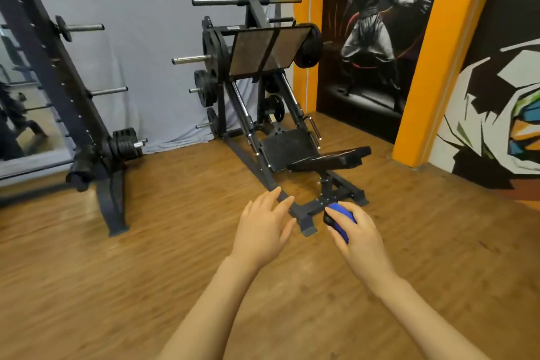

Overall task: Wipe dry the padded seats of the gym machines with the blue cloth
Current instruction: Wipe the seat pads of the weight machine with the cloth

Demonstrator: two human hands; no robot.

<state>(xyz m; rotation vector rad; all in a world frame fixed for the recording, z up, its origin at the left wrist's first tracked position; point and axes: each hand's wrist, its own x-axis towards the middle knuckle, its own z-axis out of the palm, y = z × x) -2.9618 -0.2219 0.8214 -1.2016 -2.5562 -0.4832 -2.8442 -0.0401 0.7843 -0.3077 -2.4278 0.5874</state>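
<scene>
A black leg-press machine [257,76] stands ahead of me on the wooden floor. Its padded seat [287,152] slopes low, with a second black pad [333,159] jutting toward the right. My right hand [358,235] grips a bunched blue cloth [340,215] in the air, short of the machine's base. My left hand [263,228] hangs beside it with fingers spread and holds nothing. Both hands are well in front of the pads and touch neither.
A black rack [64,90] with weight plates [124,145] stands at the left before a mirror. A grey sheet [146,67] hangs on the back wall. Orange pillars [420,88] and painted walls close the right side. The machine's base rails [304,219] reach toward my hands.
</scene>
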